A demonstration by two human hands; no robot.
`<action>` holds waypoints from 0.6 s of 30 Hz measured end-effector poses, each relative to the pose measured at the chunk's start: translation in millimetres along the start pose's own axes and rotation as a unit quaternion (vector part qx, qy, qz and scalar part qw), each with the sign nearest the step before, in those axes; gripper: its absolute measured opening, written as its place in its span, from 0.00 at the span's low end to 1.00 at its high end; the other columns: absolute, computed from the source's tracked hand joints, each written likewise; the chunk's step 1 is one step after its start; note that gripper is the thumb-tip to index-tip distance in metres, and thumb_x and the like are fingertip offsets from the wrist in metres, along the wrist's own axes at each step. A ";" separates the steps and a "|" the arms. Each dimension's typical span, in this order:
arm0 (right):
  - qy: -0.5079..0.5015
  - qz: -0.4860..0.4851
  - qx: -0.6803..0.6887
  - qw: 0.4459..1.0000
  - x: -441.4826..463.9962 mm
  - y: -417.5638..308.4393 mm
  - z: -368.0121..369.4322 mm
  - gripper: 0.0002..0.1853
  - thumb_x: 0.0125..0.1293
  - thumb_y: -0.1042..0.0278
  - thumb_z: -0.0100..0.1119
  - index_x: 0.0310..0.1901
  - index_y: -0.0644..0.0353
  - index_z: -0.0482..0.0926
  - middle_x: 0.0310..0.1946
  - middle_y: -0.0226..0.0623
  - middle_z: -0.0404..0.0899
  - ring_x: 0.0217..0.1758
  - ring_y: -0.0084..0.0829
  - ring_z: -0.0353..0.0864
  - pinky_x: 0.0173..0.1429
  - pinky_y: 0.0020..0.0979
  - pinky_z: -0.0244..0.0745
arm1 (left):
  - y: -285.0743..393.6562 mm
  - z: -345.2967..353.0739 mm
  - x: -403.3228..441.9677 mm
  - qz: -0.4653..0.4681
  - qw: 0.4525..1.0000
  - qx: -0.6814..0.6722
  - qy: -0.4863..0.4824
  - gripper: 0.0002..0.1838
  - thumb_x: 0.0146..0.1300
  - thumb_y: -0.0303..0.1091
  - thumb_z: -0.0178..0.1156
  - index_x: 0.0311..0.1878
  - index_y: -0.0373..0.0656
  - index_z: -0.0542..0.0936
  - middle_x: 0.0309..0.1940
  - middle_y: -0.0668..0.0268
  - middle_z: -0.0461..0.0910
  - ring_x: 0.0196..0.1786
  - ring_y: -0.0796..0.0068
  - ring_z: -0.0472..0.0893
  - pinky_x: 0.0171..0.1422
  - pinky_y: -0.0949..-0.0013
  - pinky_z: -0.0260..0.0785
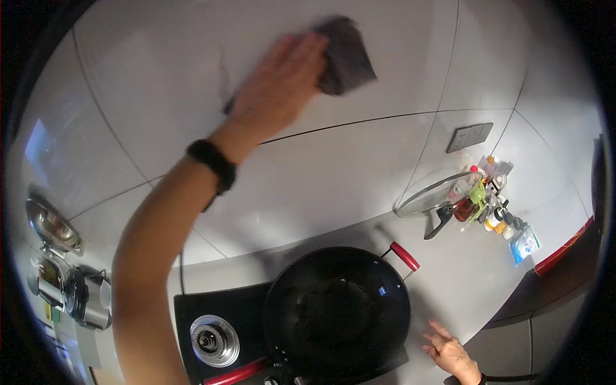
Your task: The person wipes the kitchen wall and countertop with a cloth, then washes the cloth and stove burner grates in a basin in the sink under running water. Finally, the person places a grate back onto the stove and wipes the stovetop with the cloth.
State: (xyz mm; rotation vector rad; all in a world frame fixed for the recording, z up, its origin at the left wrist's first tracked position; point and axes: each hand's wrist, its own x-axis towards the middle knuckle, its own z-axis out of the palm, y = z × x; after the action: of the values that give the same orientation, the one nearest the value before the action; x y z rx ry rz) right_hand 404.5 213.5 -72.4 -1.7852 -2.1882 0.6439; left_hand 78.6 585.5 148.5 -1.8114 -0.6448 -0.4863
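My left hand (279, 83), with a black band at the wrist, reaches up to the tiled wall and presses a dark grey cloth (346, 58) against it. The cloth spreads out beyond my fingertips, and the hand is slightly blurred. My right hand (452, 356) is low at the right, over the counter's front edge, with its fingers apart and nothing in them. To the left of it, a black wok (340, 314) with red handles sits on the black gas stove (221, 298).
A bare burner (215, 340) is left of the wok. A glass lid (436, 196) leans against the wall beside several bottles (494, 218) and a blue-white packet (525, 244). A wall switch (470, 136) is above them. A metal kettle (90, 298) stands at far left.
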 end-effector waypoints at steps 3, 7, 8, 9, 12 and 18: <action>0.012 0.002 -0.001 1.000 -8.0 19.4 7.6 0.15 0.55 0.73 0.60 0.46 0.64 0.76 0.58 0.52 0.65 0.53 0.47 0.74 0.52 0.37 0.73 | 63.1 41.4 27.5 0.082 0.995 -0.053 -0.023 0.21 0.61 0.39 0.47 0.55 0.38 0.71 0.62 0.61 0.63 0.68 0.66 0.56 0.72 0.57 0.43; 0.036 0.020 0.013 0.999 -17.1 48.2 12.9 0.16 0.59 0.74 0.56 0.49 0.63 0.74 0.57 0.51 0.67 0.54 0.49 0.72 0.54 0.38 0.72 | 129.3 63.1 11.4 0.183 0.972 -0.118 -0.087 0.22 0.59 0.36 0.46 0.58 0.42 0.70 0.64 0.64 0.62 0.69 0.68 0.55 0.74 0.59 0.39; 0.039 0.015 0.019 0.999 -16.2 55.1 15.1 0.15 0.59 0.73 0.56 0.49 0.63 0.74 0.57 0.51 0.67 0.53 0.49 0.72 0.53 0.38 0.72 | 135.1 61.4 2.1 0.220 0.966 -0.100 -0.095 0.23 0.59 0.35 0.46 0.58 0.42 0.70 0.64 0.65 0.62 0.69 0.68 0.54 0.74 0.59 0.38; 0.032 0.016 0.024 0.999 -16.3 60.3 16.1 0.15 0.59 0.74 0.56 0.48 0.63 0.74 0.57 0.51 0.67 0.53 0.49 0.72 0.53 0.38 0.72 | 140.9 59.9 -8.5 0.256 0.957 -0.084 -0.103 0.23 0.59 0.35 0.46 0.58 0.43 0.70 0.64 0.66 0.62 0.70 0.69 0.53 0.75 0.60 0.37; 0.019 0.023 0.034 0.999 -14.4 66.3 17.1 0.14 0.58 0.74 0.56 0.48 0.63 0.74 0.56 0.52 0.67 0.52 0.49 0.73 0.52 0.39 0.72 | 155.0 75.9 -56.5 0.332 0.914 -0.148 -0.180 0.23 0.60 0.37 0.46 0.59 0.44 0.69 0.65 0.67 0.61 0.70 0.70 0.51 0.76 0.60 0.33; 0.021 0.052 0.045 0.997 -21.3 60.7 28.1 0.14 0.59 0.74 0.55 0.48 0.62 0.74 0.56 0.52 0.68 0.53 0.51 0.72 0.52 0.40 0.72 | 173.3 70.9 -180.6 0.446 0.834 -0.117 -0.305 0.22 0.61 0.35 0.46 0.59 0.45 0.68 0.66 0.71 0.59 0.71 0.72 0.49 0.76 0.61 0.33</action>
State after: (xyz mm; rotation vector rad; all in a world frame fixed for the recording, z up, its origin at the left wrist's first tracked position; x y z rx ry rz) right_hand 448.9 197.1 -124.2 -1.8587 -2.0173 0.7097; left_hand 52.1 574.4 -110.1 -2.2655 -0.0745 0.7014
